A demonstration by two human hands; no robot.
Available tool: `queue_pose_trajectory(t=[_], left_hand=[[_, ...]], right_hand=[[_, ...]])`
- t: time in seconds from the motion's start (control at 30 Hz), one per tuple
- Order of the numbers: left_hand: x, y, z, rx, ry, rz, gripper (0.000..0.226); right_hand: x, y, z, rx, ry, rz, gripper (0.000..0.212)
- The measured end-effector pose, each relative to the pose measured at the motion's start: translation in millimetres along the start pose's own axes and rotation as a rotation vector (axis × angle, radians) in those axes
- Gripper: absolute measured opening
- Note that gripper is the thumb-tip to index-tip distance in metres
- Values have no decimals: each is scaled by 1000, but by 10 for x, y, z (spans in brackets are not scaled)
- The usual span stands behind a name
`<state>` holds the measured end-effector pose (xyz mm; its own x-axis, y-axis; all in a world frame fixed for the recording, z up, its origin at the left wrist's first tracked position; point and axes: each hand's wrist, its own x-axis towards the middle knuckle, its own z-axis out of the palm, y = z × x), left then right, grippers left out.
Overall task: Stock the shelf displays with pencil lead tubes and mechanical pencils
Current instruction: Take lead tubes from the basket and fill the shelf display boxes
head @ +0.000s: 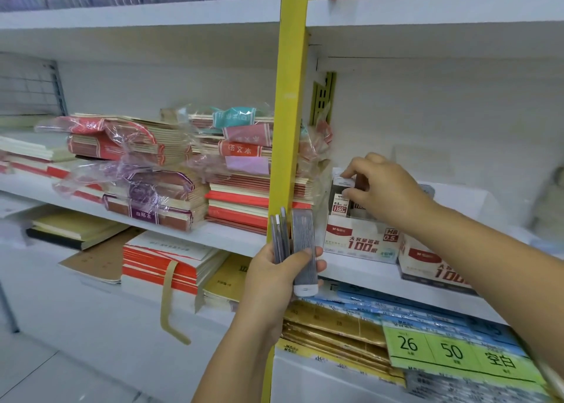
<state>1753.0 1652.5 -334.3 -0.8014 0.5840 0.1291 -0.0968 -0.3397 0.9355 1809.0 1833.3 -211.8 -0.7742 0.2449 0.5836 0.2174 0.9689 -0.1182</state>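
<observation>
The left hand (271,276) holds a bunch of grey lead tubes (303,244) upright, fingers curled round them. The right hand (387,192) pinches the white cap of a tube (340,202) labelled "0.5" and "100", which stands in a white display box (360,244) printed "HB 0.5" and "100" on the shelf (366,273). The green tag (451,352) below reads "26", "50", "空白".

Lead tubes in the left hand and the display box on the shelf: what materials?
Lead tubes: likely smooth clear plastic, since the grey leads show through the wall. The white cap looks like opaque plastic. Display box: probably printed card, fairly matte, with flat faces and red print.
</observation>
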Motion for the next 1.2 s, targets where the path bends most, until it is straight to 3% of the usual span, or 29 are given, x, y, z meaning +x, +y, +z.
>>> queue_pose_trajectory(t=[0.1, 0.2, 0.37, 0.5, 0.67, 0.8, 0.93, 1.1, 1.2], left_hand=[[-17, 3, -30, 6, -29, 5, 21], [-58, 29, -23, 17, -72, 14, 27], [-186, 100, 101, 97, -164, 44, 24], [-302, 113, 147, 153, -208, 19, 26], [-384, 144, 72, -51, -200, -82, 45], [-366, 151, 59, -80, -86, -57, 35], [-345, 116, 93, 34, -27, -3, 28], [-288, 127, 83, 130, -53, 45, 28], [-237, 141, 69, 104, -56, 79, 25]], right_hand=[[-57, -20, -22, -27, 30, -4, 31], [-287, -112, -68, 135, 95, -33, 29], [-712, -343, -63, 691, -195, 72, 22], [-871, -359, -60, 873, -182, 149, 10], [-1073, -183, -137, 996, -122, 279, 30], [-1262, -103, -65, 1102, -156, 382, 40], [-1317, -119, -41, 999, -249, 401, 49], [-1213, -207, -98, 749, -240, 244, 18], [-1057, -238, -178, 647, -266, 166, 27]])
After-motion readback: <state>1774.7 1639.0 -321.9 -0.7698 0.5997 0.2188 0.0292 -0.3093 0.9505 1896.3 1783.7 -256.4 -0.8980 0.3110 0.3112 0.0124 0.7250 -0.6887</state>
